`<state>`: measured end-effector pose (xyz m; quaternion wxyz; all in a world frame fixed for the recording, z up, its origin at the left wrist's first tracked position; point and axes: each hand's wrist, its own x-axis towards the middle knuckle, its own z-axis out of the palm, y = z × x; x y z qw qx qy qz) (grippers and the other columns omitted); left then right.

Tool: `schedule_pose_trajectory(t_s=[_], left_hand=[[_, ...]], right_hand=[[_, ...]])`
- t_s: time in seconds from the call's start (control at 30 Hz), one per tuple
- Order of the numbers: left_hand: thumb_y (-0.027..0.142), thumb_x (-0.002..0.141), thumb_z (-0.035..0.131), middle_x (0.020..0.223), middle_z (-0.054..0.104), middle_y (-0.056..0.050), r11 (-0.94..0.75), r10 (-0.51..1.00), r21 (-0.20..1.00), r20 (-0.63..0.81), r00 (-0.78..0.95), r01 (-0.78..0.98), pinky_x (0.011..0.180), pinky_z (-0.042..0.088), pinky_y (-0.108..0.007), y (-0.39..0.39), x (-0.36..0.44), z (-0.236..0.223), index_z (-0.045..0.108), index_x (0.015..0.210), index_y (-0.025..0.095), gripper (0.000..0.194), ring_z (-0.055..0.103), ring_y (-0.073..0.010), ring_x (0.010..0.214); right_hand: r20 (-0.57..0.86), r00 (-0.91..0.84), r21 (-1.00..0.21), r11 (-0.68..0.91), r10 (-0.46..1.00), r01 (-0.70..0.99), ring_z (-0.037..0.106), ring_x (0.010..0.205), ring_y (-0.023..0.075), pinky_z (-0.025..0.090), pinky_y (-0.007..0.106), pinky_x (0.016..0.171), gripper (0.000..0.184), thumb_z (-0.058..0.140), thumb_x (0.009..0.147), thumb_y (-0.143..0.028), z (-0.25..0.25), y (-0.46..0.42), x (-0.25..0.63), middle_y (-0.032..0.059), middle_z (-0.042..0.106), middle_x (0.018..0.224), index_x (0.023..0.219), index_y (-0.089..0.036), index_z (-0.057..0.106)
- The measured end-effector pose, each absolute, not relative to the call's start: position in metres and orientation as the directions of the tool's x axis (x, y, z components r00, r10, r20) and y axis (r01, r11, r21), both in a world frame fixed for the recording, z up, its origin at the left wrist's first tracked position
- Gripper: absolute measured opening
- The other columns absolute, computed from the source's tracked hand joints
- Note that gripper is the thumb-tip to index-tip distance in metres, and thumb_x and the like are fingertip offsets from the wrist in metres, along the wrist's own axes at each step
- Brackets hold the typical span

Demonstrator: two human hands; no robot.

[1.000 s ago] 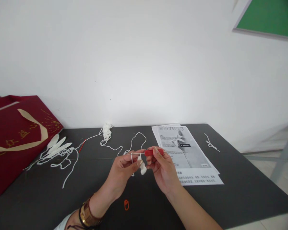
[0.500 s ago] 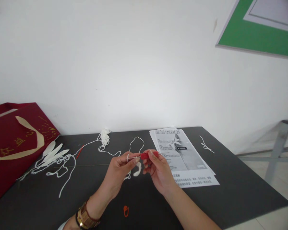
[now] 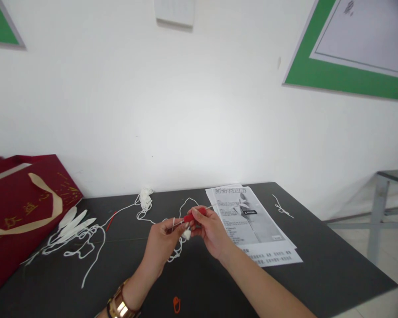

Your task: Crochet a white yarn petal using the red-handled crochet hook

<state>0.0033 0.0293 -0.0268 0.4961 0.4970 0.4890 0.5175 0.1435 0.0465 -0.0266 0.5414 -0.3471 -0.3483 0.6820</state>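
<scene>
The left hand (image 3: 159, 244) is nearly closing, pinching the small white piece (image 3: 186, 234) between its thumb and fingertips, while white yarn (image 3: 175, 255) is passing over its forefinger. The right hand (image 3: 212, 233) is also curling nearly closed, and it is gripping the red handle of the hook (image 3: 195, 214). The white piece is hanging just under the handle, between the two hands. Both hands are staying above the middle of the black table (image 3: 205, 289), and its dark surface is stretching below them toward the orange clip (image 3: 176, 304), near the lower border of the view.

On the left, the red bag (image 3: 23, 212) is standing beside the white petals (image 3: 73, 226), whose yarn tails are spreading over the table. A thin red stick (image 3: 110, 221) is lying to the right of them, and a bundle of yarn (image 3: 146, 199) is resting close to the back edge, by the wall (image 3: 199, 110). On the right, the printed sheets (image 3: 262, 229) are reaching almost to the back edge, partly behind the right hand. A knotted string (image 3: 281, 207) is lying between the sheets and the slanting right edge.
</scene>
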Motion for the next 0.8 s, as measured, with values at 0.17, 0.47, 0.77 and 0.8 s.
schedule_pose_trajectory(t_s=[0.17,0.47,0.77,0.8], left_hand=[[0.035,0.070,0.075,0.055,0.069,-0.002,-0.056,0.995,0.996,0.062,-0.079,0.075,0.048,0.038,-0.023,0.032,-0.005,-0.028,0.078,0.068,0.016,0.020,0.054,-0.0144,0.050],[0.033,0.068,0.077,0.055,0.068,-0.002,-0.063,0.993,0.996,0.069,-0.097,0.057,0.050,0.038,-0.025,0.032,-0.009,-0.025,0.078,0.068,0.017,0.017,0.053,-0.0158,0.053],[0.034,0.065,0.081,0.055,0.065,-0.001,-0.081,0.988,0.996,0.076,-0.133,-0.033,0.051,0.038,-0.022,0.028,-0.008,-0.015,0.077,0.064,0.016,0.018,0.050,-0.0128,0.053],[0.032,0.065,0.081,0.056,0.066,-0.001,-0.083,0.988,0.996,0.078,-0.137,-0.031,0.051,0.038,-0.022,0.027,-0.008,-0.015,0.077,0.064,0.016,0.017,0.051,-0.0131,0.055]], right_hand=[[-0.064,-0.211,-0.883,-0.154,0.975,-0.443,0.050,0.049,0.0092,0.052,0.020,0.037,0.038,0.075,0.073,-0.049,-0.029,0.044,0.137,-0.0033,0.056,0.061,0.085,-0.014,0.065],[-0.228,-0.359,-0.943,-0.296,0.905,-0.150,0.064,0.052,0.0100,0.054,0.018,0.046,0.037,0.085,0.060,-0.035,-0.027,0.035,0.152,0.0036,0.071,0.069,0.082,-0.011,0.068],[-0.094,-0.350,-0.962,-0.175,0.932,-0.210,0.068,0.059,0.0118,0.054,0.020,0.056,0.053,0.091,0.051,-0.026,-0.012,0.032,0.164,0.0004,0.075,0.073,0.099,-0.017,0.070],[-0.090,-0.335,-0.964,-0.167,0.938,-0.208,0.068,0.059,0.0120,0.054,0.020,0.056,0.052,0.091,0.052,-0.026,-0.013,0.031,0.163,0.0004,0.075,0.072,0.098,-0.017,0.070]])
